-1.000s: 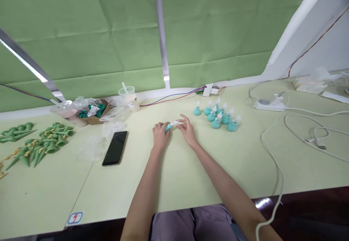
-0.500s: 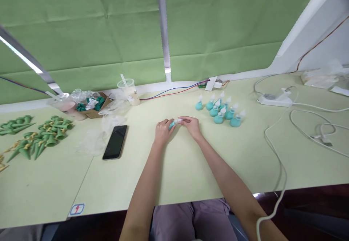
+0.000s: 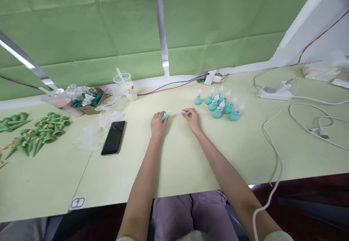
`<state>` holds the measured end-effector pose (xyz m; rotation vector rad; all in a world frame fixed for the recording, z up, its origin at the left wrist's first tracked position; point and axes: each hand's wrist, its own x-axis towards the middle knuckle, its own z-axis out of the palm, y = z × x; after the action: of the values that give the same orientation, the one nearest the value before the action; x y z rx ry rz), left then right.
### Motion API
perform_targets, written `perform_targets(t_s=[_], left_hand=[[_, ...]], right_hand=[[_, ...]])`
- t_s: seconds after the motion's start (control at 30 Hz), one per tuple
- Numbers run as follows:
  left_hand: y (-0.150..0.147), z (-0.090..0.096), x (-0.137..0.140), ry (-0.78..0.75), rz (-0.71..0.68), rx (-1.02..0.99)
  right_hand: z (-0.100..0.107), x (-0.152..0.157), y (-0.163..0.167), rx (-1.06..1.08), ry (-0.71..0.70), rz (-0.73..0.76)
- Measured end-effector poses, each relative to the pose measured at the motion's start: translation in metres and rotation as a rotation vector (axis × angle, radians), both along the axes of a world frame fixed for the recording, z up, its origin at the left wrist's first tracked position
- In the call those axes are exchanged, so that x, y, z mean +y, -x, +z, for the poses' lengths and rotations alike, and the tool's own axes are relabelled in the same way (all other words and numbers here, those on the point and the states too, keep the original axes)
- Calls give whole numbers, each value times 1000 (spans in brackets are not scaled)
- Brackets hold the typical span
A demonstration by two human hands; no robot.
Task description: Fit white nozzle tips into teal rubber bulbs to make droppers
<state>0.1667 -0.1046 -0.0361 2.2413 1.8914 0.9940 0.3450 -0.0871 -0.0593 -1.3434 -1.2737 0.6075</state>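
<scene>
My left hand [image 3: 157, 124] is closed around a small teal nasal aspirator bulb [image 3: 164, 116], whose clear tip points up and to the right. Across a short gap, my right hand [image 3: 192, 119] pinches a small whitish translucent piece [image 3: 184, 112] between thumb and fingertips; its exact kind is too small to make out. To the right of that hand, several teal aspirator bulbs with translucent nozzles [image 3: 217, 113] stand upright in a cluster.
A black phone [image 3: 113, 138] lies left of my arms. Beyond it are plastic bags [image 3: 91, 137], drink cups [image 3: 128, 88], a small cardboard box [image 3: 95, 106] and green cone-shaped parts [image 3: 49, 135]. A power strip [image 3: 276, 92] and white cables [image 3: 275, 150] occupy the right side.
My hands have moved apart. The whitish piece, which was against the tip of the held bulb, is now away from it in my right hand. The view has shifted slightly.
</scene>
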Motion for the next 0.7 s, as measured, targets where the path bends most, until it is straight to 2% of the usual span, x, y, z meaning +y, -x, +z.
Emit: perform_targets(t_s=[0.17, 0.33, 0.4, 0.7], left_hand=[[0, -2, 2, 21, -38, 4], [1, -5, 4, 27, -66, -6], [1, -5, 4, 31, -83, -5], [-1, 0, 2, 60, -64, 28]], right_hand=[[-6, 5, 3, 186, 116, 134], [-3, 3, 0, 8, -32, 86], [-2, 1, -2, -62, -51, 94], [4, -3, -1, -115, 80, 38]])
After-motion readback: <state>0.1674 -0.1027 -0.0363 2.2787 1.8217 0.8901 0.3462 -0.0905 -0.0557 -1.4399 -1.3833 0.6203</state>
